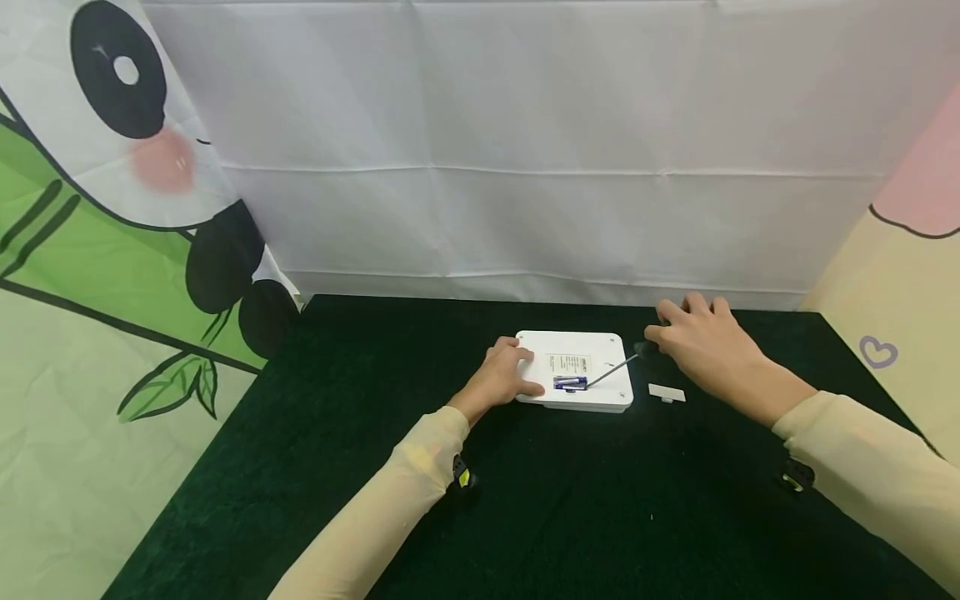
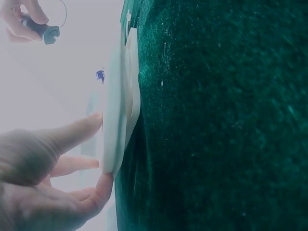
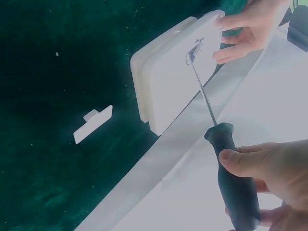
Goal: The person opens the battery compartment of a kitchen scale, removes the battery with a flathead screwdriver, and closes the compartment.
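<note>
A flat white device with rounded corners and a printed label lies face down on the table. Blue batteries show in its open compartment. My left hand grips the device's left edge, thumb and fingertips on the upper face and the little finger at the rim in the left wrist view. With my right hand I hold a screwdriver by its dark handle, thumb along the side. Its thin metal shaft slants down to the left, the tip at the batteries. Some of the right fingers are hidden behind the handle.
A small white battery cover with a tab lies just right of the device. Dark green cloth covers the table. A white curtain hangs behind it, with printed cartoon panels on both sides.
</note>
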{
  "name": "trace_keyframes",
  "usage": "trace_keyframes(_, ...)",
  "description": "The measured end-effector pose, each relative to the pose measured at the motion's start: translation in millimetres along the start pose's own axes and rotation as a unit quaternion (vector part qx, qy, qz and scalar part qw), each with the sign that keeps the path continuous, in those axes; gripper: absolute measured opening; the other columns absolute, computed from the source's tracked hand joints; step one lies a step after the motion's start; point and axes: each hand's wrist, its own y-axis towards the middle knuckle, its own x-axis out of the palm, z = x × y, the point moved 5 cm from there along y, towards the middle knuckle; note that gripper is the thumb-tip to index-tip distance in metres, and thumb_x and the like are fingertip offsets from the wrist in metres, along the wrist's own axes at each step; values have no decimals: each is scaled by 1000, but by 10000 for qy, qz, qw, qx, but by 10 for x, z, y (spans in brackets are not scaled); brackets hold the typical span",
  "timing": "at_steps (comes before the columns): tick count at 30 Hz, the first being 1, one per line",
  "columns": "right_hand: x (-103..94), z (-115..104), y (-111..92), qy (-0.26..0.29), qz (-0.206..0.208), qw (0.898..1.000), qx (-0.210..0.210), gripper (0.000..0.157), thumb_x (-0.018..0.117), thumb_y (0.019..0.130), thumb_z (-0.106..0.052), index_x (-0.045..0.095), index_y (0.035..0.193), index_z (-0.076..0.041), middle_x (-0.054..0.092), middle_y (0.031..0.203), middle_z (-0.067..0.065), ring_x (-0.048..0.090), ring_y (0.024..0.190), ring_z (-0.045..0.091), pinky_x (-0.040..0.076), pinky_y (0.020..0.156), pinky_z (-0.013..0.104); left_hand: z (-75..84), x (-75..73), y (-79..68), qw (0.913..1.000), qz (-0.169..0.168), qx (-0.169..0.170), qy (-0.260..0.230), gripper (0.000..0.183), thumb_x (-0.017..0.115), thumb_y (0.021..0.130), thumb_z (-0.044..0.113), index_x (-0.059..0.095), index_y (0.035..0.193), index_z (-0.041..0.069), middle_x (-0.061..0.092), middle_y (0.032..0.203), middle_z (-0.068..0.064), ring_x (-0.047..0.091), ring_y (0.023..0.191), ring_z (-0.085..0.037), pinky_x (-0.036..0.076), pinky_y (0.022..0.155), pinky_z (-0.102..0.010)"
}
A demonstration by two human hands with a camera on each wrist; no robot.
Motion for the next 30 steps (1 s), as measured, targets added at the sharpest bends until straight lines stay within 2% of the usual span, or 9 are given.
trace_keyframes(3,5,3,32,-110,-39,9999,-48,33,80,76,2,75,105,-14,58,102,16,52,86,39,46,68,53,12,-3,20,10000,11,-42,64,63,80,82,31,58,136,10,31,155,-12,33,138,-30,34,112,-43)
trace_keyframes(7,73,66,12,10,6,10000,-32,28,81,78,-7,75,104,-15,58,102,15,51,87,38,45,69,52,24,-5,43,9999,42,-75,99,63,80,82,31,57,136,10,31,155,-11,34,137,-30,34,111,-43)
trace_keyframes(11,200,183,-44,417,132,9990,70,24,81,80,-14,75,103,-16,59,98,12,51,86,36,45,69,49,26,10,62,9999,94,-105,67,63,81,81,30,58,135,10,32,155,-12,35,136,-30,35,111,-43)
trace_keyframes(17,399,332,-136,1097,289,9934,141,24,80,80,-12,75,103,-14,61,97,10,54,89,36,47,70,50,35,31,82,9998,131,-160,28,62,81,81,30,58,135,9,33,154,-12,34,137,-30,34,111,-42)
trace_keyframes(24,598,405,-284,1602,578,9853,113,21,79,80,-12,76,101,-13,60,93,5,50,78,26,39,64,37,52,26,68,9997,125,-219,-32,61,81,81,28,59,134,9,33,154,-12,35,137,-30,35,111,-43)
trace_keyframes(30,823,428,-423,2164,301,9748,451,20,74,85,-11,74,105,-11,61,97,6,50,80,22,40,68,36,53,23,60,9997,142,-201,-40,61,81,81,27,59,134,8,33,155,-12,34,137,-30,34,112,-43)
